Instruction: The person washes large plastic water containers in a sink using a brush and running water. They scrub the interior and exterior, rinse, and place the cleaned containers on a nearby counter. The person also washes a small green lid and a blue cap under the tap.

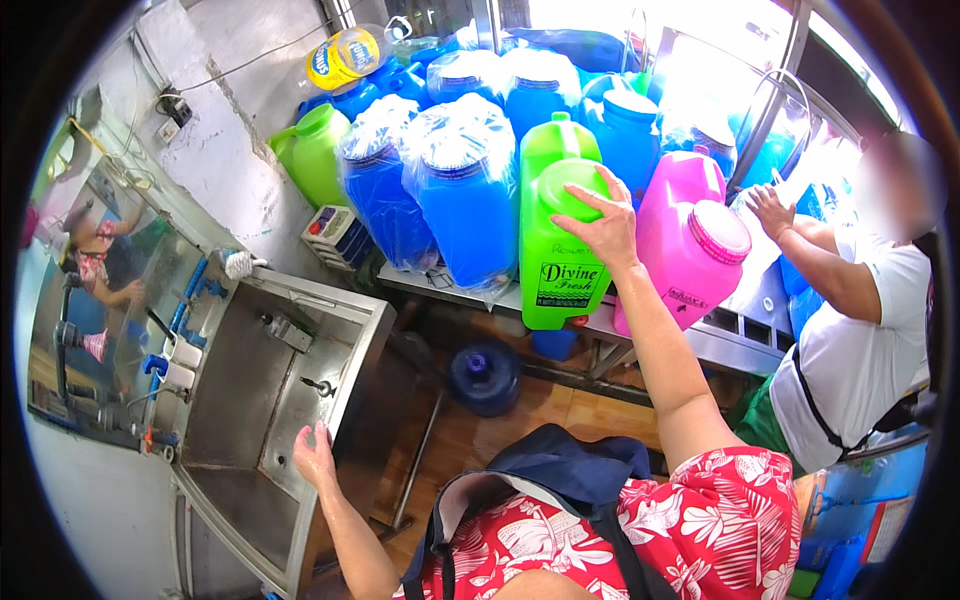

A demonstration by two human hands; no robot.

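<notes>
My right hand (604, 221) rests with spread fingers on the round lid of a lime-green plastic water jug (566, 240), which stands on the edge of a metal counter. A pink water jug (675, 247) is just right of it. To its left stands a blue jug (469, 217) covered by a clear plastic bag. My left hand (315, 455) is raised over the near rim of a stainless-steel sink (300, 390), fingers apart and holding nothing. Hand and forearm look wet.
Several more blue jugs (626, 127) crowd the counter behind. A round blue water bottle (485, 379) is on the floor below it. A co-worker in a white shirt (847, 330) stands at the right with hands over wrapped containers. A mirror (105, 285) hangs at the left.
</notes>
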